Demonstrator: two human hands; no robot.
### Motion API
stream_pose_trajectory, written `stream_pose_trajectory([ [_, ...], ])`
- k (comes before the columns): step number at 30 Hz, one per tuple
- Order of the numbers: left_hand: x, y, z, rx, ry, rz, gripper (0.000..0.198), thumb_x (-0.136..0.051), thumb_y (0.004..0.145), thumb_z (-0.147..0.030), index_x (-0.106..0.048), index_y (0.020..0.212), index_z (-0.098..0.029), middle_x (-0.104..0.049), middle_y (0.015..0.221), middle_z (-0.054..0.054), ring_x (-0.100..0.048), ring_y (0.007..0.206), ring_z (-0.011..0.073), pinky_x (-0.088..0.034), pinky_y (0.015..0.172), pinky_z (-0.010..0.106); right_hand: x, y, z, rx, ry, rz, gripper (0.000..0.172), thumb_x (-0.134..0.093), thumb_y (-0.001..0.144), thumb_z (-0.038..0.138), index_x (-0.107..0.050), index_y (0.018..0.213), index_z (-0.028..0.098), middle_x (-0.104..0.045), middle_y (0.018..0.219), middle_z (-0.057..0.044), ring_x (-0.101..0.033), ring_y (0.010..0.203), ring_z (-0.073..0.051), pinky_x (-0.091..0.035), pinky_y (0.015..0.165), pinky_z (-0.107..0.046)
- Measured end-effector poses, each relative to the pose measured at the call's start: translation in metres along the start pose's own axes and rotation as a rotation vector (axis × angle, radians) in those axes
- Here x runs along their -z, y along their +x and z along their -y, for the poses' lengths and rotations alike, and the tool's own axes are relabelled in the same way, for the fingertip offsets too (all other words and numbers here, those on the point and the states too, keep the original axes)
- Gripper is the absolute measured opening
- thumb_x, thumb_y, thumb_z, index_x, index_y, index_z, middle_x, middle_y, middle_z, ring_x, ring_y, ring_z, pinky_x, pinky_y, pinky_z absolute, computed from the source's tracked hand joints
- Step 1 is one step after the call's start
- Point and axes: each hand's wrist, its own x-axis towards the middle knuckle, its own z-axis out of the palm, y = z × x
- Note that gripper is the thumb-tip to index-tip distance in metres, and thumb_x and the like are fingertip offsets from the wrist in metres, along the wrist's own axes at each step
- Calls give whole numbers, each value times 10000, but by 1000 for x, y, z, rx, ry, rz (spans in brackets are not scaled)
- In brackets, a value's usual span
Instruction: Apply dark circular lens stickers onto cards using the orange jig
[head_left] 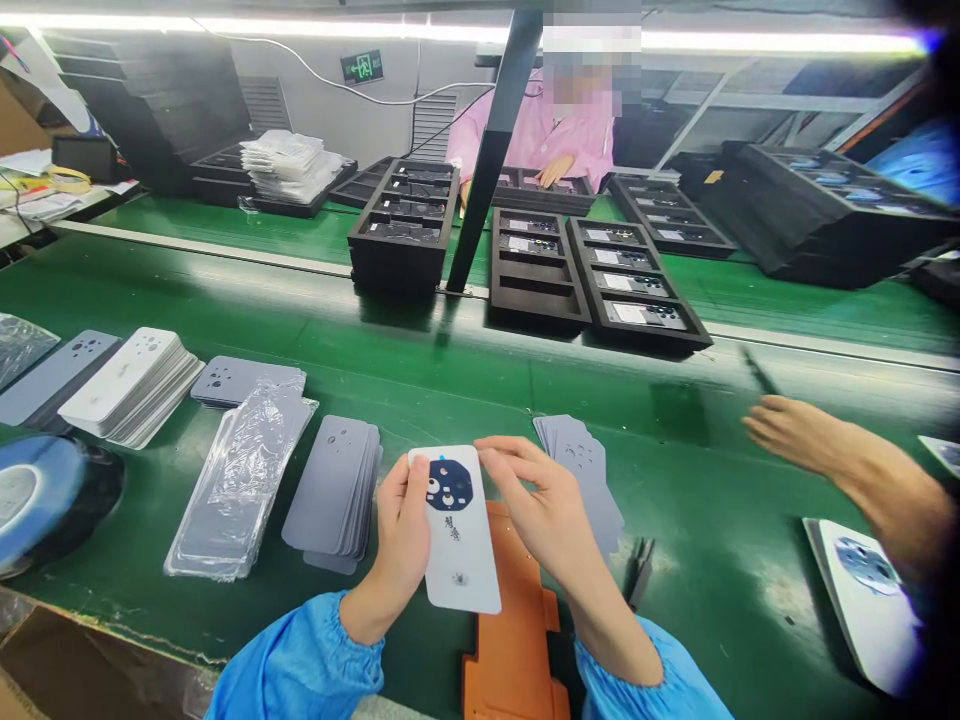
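A white phone-shaped panel (474, 570) with a dark camera patch and small black markings is held up, slightly tilted. My left hand (405, 520) grips its left side, thumb on the front. At its top right corner, the fingertips of my right hand (536, 500) pinch or touch the edge. Under the panel lies an orange fixture (514, 640). Left of my left hand is a fanned stack of grey panels (330, 490); more grey panels (581, 465) lie beyond my right hand. Black tweezers (640, 572) rest right of my right forearm.
Plastic-wrapped panels (240, 480), a white panel stack (124, 385) and a blue tape roll (37, 490) sit left. Black trays (637, 285) stand at the back, before a person in pink (592, 140). Another person's hand (802, 430) reaches in from the right, near white panels (840, 570).
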Motion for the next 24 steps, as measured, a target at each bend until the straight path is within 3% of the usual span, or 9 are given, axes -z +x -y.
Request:
stream_pose_trajectory([
  [3,0,1,-4,-7,-4,-17,468,-644,860,-629,-588,756,-176,-594,627,-23,-520,543,106,-415,503,199,8,-2,2,41,-93,-125,339,-583,949,462,-807,819,245,-742,1011,-71,-659,960,-249,-476,885,-385],
  [6,2,2,-3,-5,15,-11,473,-656,854,-622,-566,726,-176,-564,602,-34,-494,525,97,-392,485,193,14,-3,8,-50,19,75,344,-614,922,449,-775,728,215,-730,831,-57,-659,828,-222,-498,781,-350],
  [10,3,4,0,-25,39,1,418,-646,883,-574,-585,760,-179,-556,618,-34,-513,533,102,-406,488,198,10,-1,12,-160,168,332,290,-669,860,427,-787,752,186,-706,753,-42,-618,697,-180,-497,651,-307],
  [12,3,4,-1,-132,56,-40,314,-691,877,-493,-637,976,-201,-648,779,1,-610,641,134,-475,556,217,7,1,11,-193,201,313,285,-689,837,429,-788,755,174,-703,722,-42,-612,664,-171,-504,632,-297],
  [14,4,3,-2,-358,133,-115,459,-787,816,-359,-601,1221,-248,-683,1068,62,-681,885,190,-550,713,269,6,2,9,-228,212,240,298,-703,825,443,-792,771,164,-708,709,-49,-613,649,-170,-517,624,-294],
  [16,5,3,-2,-631,304,-115,541,-831,760,-227,-618,1256,-265,-617,1288,105,-642,1136,252,-564,878,343,6,2,8,-256,217,173,320,-711,821,462,-799,804,155,-715,711,-57,-613,640,-169,-525,612,-292],
  [18,8,6,-1,-820,502,-8,371,-784,792,-157,-697,1142,-245,-561,1385,120,-588,1256,289,-567,945,395,7,2,7,-250,235,162,332,-716,825,472,-808,852,154,-726,739,-61,-625,659,-171,-539,628,-292],
  [20,10,10,2,-898,625,89,245,-706,859,-128,-726,1081,-227,-540,1416,120,-586,1277,288,-591,941,406,7,1,7,-227,283,190,321,-723,830,461,-811,913,163,-748,823,-66,-659,735,-183,-558,691,-297],
  [24,13,17,8,-881,662,119,249,-666,905,-133,-724,1131,-222,-549,1426,118,-614,1262,274,-602,982,426,4,-1,6,-251,381,243,328,-793,771,419,-799,980,167,-771,952,-81,-711,890,-233,-576,835,-338],
])
